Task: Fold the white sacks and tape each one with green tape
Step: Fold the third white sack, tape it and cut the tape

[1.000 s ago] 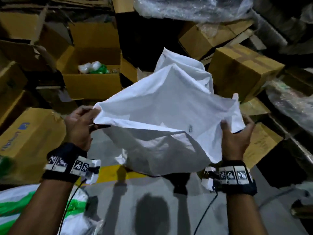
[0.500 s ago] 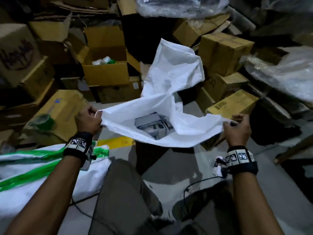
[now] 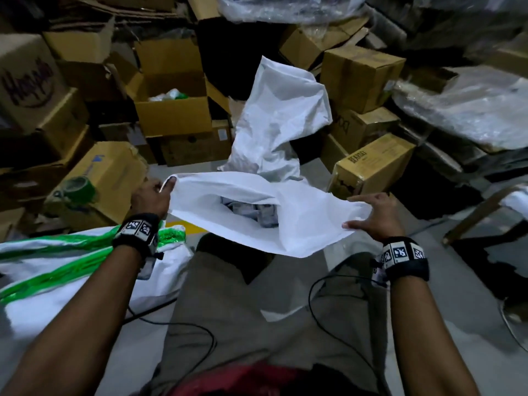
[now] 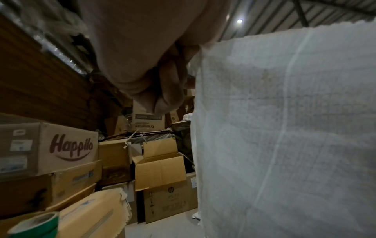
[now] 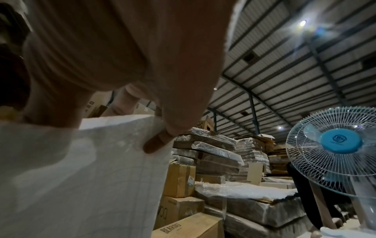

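A white sack [image 3: 308, 224] hangs spread between my two hands above my knees, and its far end rises crumpled toward the cartons. My left hand [image 3: 150, 195] grips the sack's left corner with curled fingers; the left wrist view shows those fingers [image 4: 162, 83] beside the woven cloth [image 4: 284, 128]. My right hand [image 3: 368, 212] pinches the right edge. In the right wrist view its thumb [image 5: 156, 143] presses on the sack [image 5: 81, 177]. A roll of green tape [image 3: 75, 190] sits on a carton to the left and also shows as the tape roll [image 4: 34, 225].
Folded white sacks bound with green tape [image 3: 57, 267] lie on the floor at my left. Cardboard cartons [image 3: 368, 167] crowd the back and both sides; an open box [image 3: 171, 110] stands behind. A pedestal fan [image 5: 333, 145] stands to the right. Cables trail over my lap.
Both hands have lowered the sack from chest height to just over my knees, and it now lies flatter. Its far end has flipped up and away. My view has tilted downward.
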### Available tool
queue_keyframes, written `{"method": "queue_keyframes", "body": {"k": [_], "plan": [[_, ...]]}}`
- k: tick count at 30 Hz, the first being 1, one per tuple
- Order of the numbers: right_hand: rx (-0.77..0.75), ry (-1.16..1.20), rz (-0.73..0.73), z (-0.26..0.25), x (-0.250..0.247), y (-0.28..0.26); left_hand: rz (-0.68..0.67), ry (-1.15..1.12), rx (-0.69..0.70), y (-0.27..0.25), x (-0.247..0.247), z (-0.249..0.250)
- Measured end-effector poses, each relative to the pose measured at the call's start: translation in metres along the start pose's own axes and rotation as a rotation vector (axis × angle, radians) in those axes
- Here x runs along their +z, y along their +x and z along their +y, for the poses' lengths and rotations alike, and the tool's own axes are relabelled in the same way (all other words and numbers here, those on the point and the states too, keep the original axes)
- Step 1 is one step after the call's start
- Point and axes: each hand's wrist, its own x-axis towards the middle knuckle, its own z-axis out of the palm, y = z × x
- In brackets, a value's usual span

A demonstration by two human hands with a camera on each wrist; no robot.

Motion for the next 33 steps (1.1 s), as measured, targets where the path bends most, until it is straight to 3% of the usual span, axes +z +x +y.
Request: {"method": "queue_keyframes", "body": {"k": [6,9,13,17,19,22,25,28,33], "plan": [[-0.061,-0.106,-0.038,0.012,-0.010,-0.001,-0.046,-0.056,-0.132,0.005,-0.005,-0.003],[-0.029,-0.132,0.190,0.008,-0.013,-0.005,-0.052,-0.057,-0.103,0.007,-0.008,-0.005],[0.222,-0.151,0.470,0.008,-0.014,-0.010,-0.020,-0.003,-0.029,0.007,-0.014,-0.016],[0.455,-0.026,0.567,0.026,-0.023,-0.012,0.055,0.031,-0.021,0.000,-0.029,-0.046],[0.488,0.065,0.615,0.034,-0.024,-0.017,0.100,0.036,-0.008,-0.010,-0.035,-0.058],[0.426,0.205,0.651,0.038,-0.021,-0.024,0.187,0.052,0.028,-0.033,-0.037,-0.066],[0.395,0.419,0.655,0.062,-0.014,-0.018,0.198,-0.024,-0.110,-0.044,-0.037,-0.085],[0.349,0.633,0.601,0.075,-0.013,-0.019,0.179,-0.249,-0.252,-0.050,-0.033,-0.108],[0.231,0.457,0.510,0.082,-0.015,-0.056,0.023,-0.205,-0.168,-0.078,-0.038,-0.126]]}}
